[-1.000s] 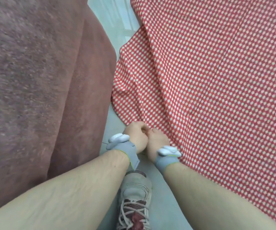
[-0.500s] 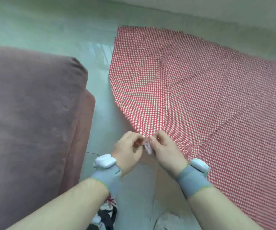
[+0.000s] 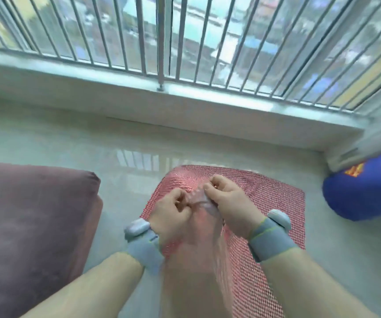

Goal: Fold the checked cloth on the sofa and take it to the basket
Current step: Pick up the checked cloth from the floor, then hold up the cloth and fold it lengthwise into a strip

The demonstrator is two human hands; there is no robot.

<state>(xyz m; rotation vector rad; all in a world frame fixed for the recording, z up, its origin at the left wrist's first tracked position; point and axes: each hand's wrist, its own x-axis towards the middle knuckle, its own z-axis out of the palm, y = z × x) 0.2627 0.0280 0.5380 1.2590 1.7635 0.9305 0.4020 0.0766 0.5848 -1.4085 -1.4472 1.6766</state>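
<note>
Head view: checked cloth (image 3: 269,203) in both hands' grip.

bare floor (image 3: 47,138) lies open ahead up to the window ledge (image 3: 93,74) and its bars (image 3: 139,31). the sofa (image 3: 28,221) blocks the left; a blue bag (image 3: 363,193) crowds the right.

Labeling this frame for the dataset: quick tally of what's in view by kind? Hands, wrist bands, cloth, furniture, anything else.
Hands: 2, left hand and right hand, both pinching the cloth
Wrist bands: 2, left wrist band, right wrist band
Checked cloth: 1
Sofa: 1
Blue object, partly cut off: 1
Total: 7
</note>
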